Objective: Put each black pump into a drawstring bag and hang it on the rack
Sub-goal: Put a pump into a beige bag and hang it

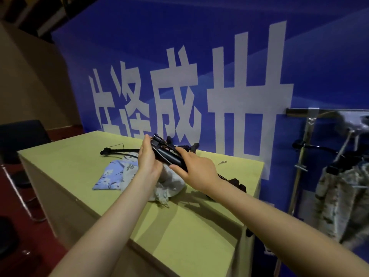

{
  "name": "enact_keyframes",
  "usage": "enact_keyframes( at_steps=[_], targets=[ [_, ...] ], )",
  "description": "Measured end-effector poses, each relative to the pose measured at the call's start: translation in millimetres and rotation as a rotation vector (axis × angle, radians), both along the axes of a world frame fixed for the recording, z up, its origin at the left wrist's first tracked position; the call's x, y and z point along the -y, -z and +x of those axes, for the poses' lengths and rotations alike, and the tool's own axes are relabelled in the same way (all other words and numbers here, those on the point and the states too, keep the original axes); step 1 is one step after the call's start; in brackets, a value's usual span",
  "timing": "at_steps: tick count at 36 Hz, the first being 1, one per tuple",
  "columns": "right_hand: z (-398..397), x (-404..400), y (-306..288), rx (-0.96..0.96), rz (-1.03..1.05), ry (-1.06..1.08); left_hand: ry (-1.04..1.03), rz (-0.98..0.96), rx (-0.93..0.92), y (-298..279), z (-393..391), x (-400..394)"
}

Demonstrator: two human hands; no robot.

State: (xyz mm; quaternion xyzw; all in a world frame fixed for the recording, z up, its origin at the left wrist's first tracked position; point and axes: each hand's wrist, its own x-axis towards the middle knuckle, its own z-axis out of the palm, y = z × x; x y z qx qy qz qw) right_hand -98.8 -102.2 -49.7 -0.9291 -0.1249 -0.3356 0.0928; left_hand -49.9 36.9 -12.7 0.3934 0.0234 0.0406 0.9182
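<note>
- Both hands hold one black pump (168, 154) up above the table (75, 166), barrel slanting from upper left down to lower right.
- Left hand (147, 156) grips the barrel near its head end, fingers (145, 140) curled round the top fitting; the palm faces the camera's right.
- Right hand (196, 168) grips the lower barrel, thumb along the near side, index finger laid up the tube; remaining fingers wrap behind, out of sight.
- Directly below the pump lies a pale grey-print drawstring bag (169, 186), crumpled on the table; cannot tell whether its mouth is open.
- Just left of it, a blue floral bag (110, 176) lies flat, touching or overlapping a second floral one.
- Further pumps on the table: one long black pump (119, 150) behind the hands, another (231, 180) partly hidden under the right forearm.
- Rack (303, 152) stands to the right, off the table, with a camouflage-print bag (339, 200) already hanging.
- Judged step: pump picked up, bagging not yet begun.
- Next move likely calls for freeing one hand to spread a bag mouth, then tipping the pump end-first into it. The hose and fittings at the head may snag on cloth or cord.
- A small metal piece (222, 162) lies near the table's far edge.
</note>
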Motion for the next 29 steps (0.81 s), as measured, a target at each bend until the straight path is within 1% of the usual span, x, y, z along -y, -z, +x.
enact_keyframes(
  at_steps=[2,5,7,8,9,10,12,14,15,16,17,19,22,26,29],
  targets=[
    [0.0,-0.6,5.2,-0.023,0.058,0.04,0.01,-0.017,0.011,1.8,0.4,-2.1],
    [-2.3,3.4,5.2,-0.047,0.064,0.031,0.069,0.002,0.059,1.6,-5.1,-3.1],
    [-3.6,8.4,0.8,-0.064,0.079,0.008,0.109,0.074,0.094,1.2,-8.6,-4.0],
    [-4.0,11.7,-1.8,-0.075,0.094,0.002,0.097,0.157,0.109,1.9,-9.3,-6.0],
    [-4.5,15.4,-4.7,-0.088,0.112,0.002,0.058,0.289,0.128,2.6,-10.6,-8.2],
    [-4.7,19.3,-7.2,-0.103,0.131,0.006,-0.002,0.468,0.154,5.6,-9.0,-12.7],
    [-6.0,27.9,-11.2,-0.154,0.191,0.019,-0.157,0.91,0.217,15.7,-2.7,-24.2],
    [-6.7,36.8,-12.8,-0.216,0.255,0.016,-0.279,1.303,0.223,29.6,5.7,-35.8],
    [-7.1,40.6,-12.5,-0.245,0.272,0.007,-0.303,1.435,0.187,35.5,7.6,-40.0],
    [-7.8,44.1,-11.4,-0.27,0.281,-0.003,-0.293,1.526,0.14,40.1,7.9,-43.0],
    [-8.8,47.0,-10.1,-0.294,0.286,-0.012,-0.249,1.578,0.096,43.5,7.5,-44.6],
    [-11.5,51.0,-7.1,-0.339,0.293,-0.019,-0.12,1.57,0.059,48.8,9.3,-45.6],
    [-14.1,53.4,-2.1,-0.394,0.285,-0.038,0.008,1.444,0.109,51.1,11.1,-43.4],
    [-14.9,53.9,3.0,-0.452,0.209,-0.075,-0.003,1.235,0.168,33.4,-0.8,-35.5],
    [-12.9,51.1,3.7,-0.48,0.129,-0.08,0.01,1.174,0.216,11.5,-15.3,-28.6]
  ],
)
